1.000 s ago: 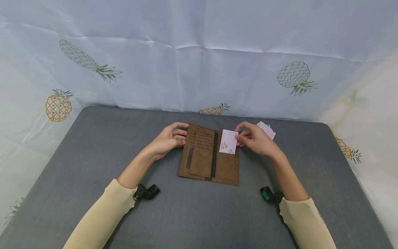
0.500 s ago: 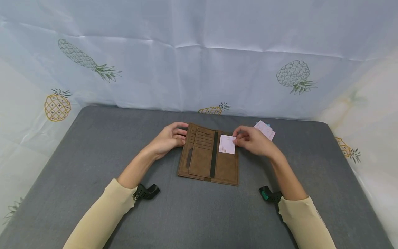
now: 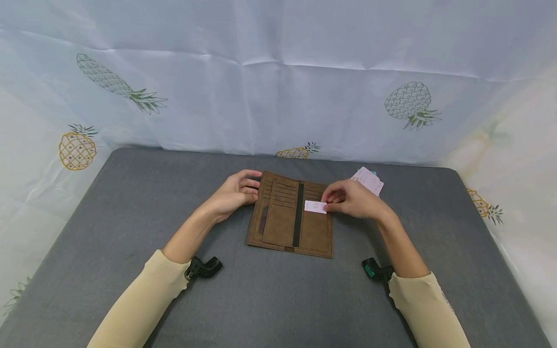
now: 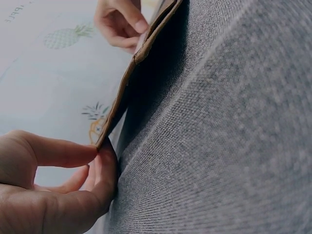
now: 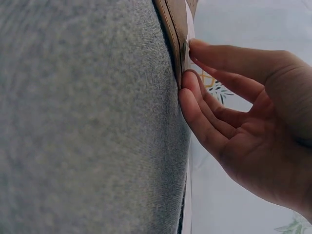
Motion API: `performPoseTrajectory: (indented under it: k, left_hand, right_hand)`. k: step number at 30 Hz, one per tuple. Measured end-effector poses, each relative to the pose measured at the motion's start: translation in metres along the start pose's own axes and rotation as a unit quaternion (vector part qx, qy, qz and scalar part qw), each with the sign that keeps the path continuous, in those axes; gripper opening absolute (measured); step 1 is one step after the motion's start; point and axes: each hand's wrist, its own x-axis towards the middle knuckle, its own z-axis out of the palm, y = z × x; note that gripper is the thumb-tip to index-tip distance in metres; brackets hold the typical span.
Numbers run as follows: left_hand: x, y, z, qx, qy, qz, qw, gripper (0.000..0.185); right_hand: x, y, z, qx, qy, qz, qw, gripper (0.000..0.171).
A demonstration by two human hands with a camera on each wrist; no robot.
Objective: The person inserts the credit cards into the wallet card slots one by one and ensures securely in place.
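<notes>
An open brown wallet [image 3: 289, 217] lies flat in the middle of the grey table [image 3: 130, 217]. My left hand [image 3: 256, 189] pinches the wallet's upper left edge between thumb and fingers; the left wrist view shows that hand [image 4: 100, 153] at the lifted wallet edge [image 4: 139, 58]. My right hand [image 3: 327, 205] pinches a pale pink card [image 3: 314, 207] that sits mostly inside a slot of the wallet's right panel, with only a narrow strip showing. In the right wrist view the fingertips [image 5: 192, 46] touch the card at the wallet's rim [image 5: 174, 29].
A small stack of pale cards [image 3: 370, 179] lies on the table just behind my right hand. Pineapple-print cloth [image 3: 278, 87] hangs behind and beside the table. Black camera mounts [image 3: 204, 267] sit on both wrists.
My right hand has pushed the card down into the wallet's right panel; most of the card showed before, and now only a strip does. The left hand has stayed on the wallet's edge.
</notes>
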Motion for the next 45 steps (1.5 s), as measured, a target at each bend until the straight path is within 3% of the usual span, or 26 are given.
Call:
performPoseTrajectory:
  k: [8, 14, 21, 32, 45]
  left_hand:
    - [0.000, 0.000, 0.000, 0.000, 0.001, -0.001, 1.0000, 0.068]
    - [0.000, 0.000, 0.001, -0.001, 0.000, 0.000, 1.0000, 0.069]
    - [-0.001, 0.000, 0.001, 0.001, 0.003, 0.000, 1.0000, 0.069]
    - [0.001, -0.001, 0.001, 0.011, 0.002, -0.003, 0.9999, 0.068]
    - [0.000, 0.000, 0.004, 0.017, 0.008, -0.006, 0.9998, 0.070]
  right_hand:
    - [-0.002, -0.001, 0.000, -0.020, -0.002, -0.015, 1.000, 0.008]
    - [-0.003, 0.003, -0.003, 0.002, -0.007, -0.024, 1.000, 0.010]
    - [-0.013, 0.014, -0.022, 0.042, 0.026, 0.029, 0.998, 0.023]
    - [-0.036, 0.038, -0.056, 0.024, 0.109, 0.108, 0.988, 0.037]
    - [-0.050, 0.059, -0.067, -0.002, 0.141, 0.156, 0.978, 0.046]
